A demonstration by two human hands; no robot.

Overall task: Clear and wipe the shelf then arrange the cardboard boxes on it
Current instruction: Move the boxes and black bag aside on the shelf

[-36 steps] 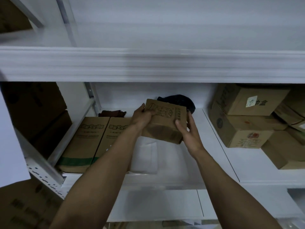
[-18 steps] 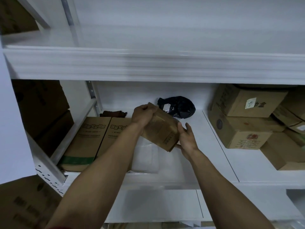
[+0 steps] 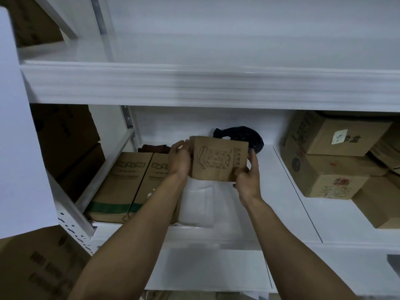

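A small brown cardboard box (image 3: 218, 162) with a printed drawing faces me, held above the white shelf (image 3: 266, 204). My left hand (image 3: 179, 161) grips its left side and my right hand (image 3: 247, 176) grips its lower right corner. Two long flat cardboard boxes (image 3: 127, 180) lie side by side on the shelf's left part, partly hidden by my left forearm. A white folded cloth or sheet (image 3: 198, 204) lies on the shelf under the held box.
A black plastic bag (image 3: 242, 137) sits at the back behind the box, and a dark brown cloth (image 3: 152, 148) behind the flat boxes. Stacked cardboard boxes (image 3: 329, 161) fill the shelf's right side. More boxes (image 3: 67, 146) stand left of the metal upright (image 3: 128, 120).
The small box has turned from tilted with its plain side toward me to upright with the printed face toward me. Both hands shifted slightly right and kept their grip.
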